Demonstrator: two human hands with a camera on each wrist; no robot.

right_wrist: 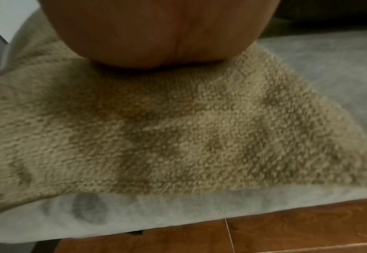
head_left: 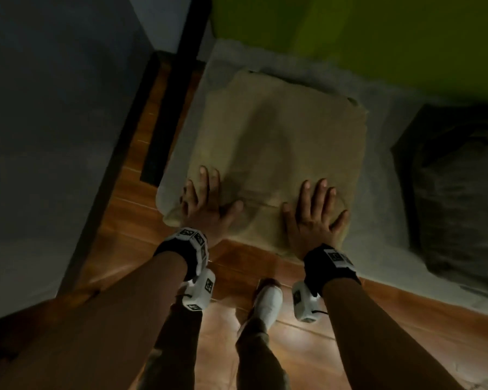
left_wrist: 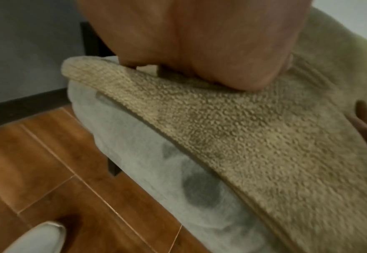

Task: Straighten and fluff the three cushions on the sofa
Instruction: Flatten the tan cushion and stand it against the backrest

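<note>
A tan, nubbly cushion point(head_left: 276, 153) lies flat on the pale grey sofa seat point(head_left: 383, 175), its near edge at the seat's front. My left hand point(head_left: 206, 204) presses flat on its near left corner, fingers spread and straight. My right hand point(head_left: 313, 218) presses flat on its near right corner in the same way. In the left wrist view the heel of the left hand point(left_wrist: 217, 51) bears on the cushion point(left_wrist: 254, 145). In the right wrist view the right palm point(right_wrist: 158, 34) sits on the cushion point(right_wrist: 167, 130). A dark grey cushion point(head_left: 457, 187) lies to the right.
A yellow-green backrest point(head_left: 378, 38) runs behind the seat. A grey wall point(head_left: 54, 122) with dark skirting stands at the left. The floor point(head_left: 307, 347) is reddish wood plank, with my legs and a white shoe point(head_left: 268, 302) just before the sofa's front edge.
</note>
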